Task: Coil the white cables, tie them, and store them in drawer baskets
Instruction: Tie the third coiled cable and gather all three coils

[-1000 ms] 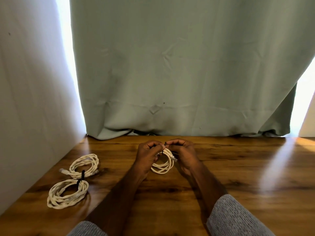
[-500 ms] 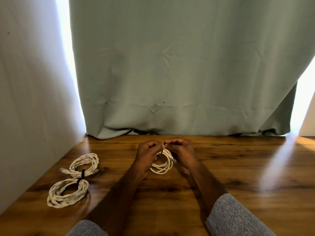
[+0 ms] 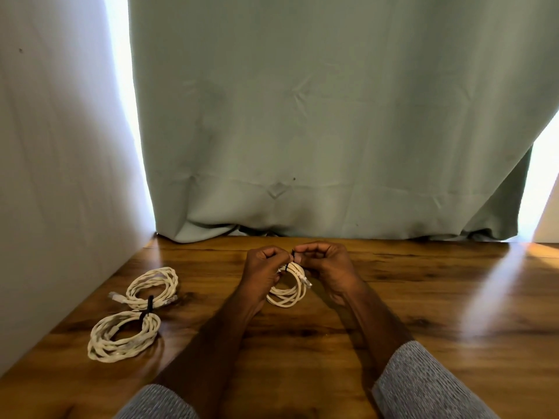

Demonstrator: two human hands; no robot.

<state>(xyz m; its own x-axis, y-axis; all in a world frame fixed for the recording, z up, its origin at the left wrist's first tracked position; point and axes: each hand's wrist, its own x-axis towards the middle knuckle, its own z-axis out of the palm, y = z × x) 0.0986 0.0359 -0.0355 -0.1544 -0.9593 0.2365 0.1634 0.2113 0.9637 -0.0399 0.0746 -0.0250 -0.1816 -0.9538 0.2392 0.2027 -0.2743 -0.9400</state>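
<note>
Both hands meet over the wooden counter (image 3: 393, 297) near the green curtain (image 3: 332, 116). The left hand (image 3: 263, 270) and right hand (image 3: 329, 267) pinch a black tie (image 3: 292, 255) at the top of a small coiled white cable (image 3: 287, 293). To the left lie two larger coils (image 3: 124, 337), each bound with a black tie, beside the wall (image 3: 60, 146).

We seem to be in a home: a wooden table (image 3: 393, 297) against a plain wall (image 3: 60, 146) at nine o'clock, a green curtain (image 3: 332, 116) at twelve.
</note>
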